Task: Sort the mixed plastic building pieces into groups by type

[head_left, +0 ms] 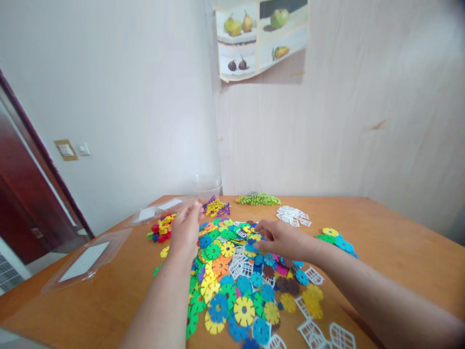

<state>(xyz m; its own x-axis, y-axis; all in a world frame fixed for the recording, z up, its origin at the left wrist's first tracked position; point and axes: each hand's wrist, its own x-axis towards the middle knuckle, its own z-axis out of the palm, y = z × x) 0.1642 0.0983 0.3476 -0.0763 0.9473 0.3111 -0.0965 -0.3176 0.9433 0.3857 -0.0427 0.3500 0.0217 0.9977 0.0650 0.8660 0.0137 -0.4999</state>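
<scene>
Flower-shaped plastic discs [244, 311] in yellow, blue, green, orange and brown lie in a wide pile mid-table, with white lattice window pieces [238, 267] mixed in. My left hand [186, 227] is raised at the pile's back left edge, its fingers curled together; whatever they hold, if anything, is hidden. Over the right back of the pile is my right hand [279, 237], fingers bent and apart above blue and yellow discs. Whether its fingertips touch a disc is unclear. Beyond my left hand sits a small heap of purple and yellow pieces [217, 207].
Red, yellow and blue pieces [163, 228] lie left of my left hand. At the back are green pieces [258, 198], white window pieces [292, 215] and a clear tub [207, 185]. Clear plastic lids [85, 261] lie at left. More discs [343, 243] sit beyond my right forearm.
</scene>
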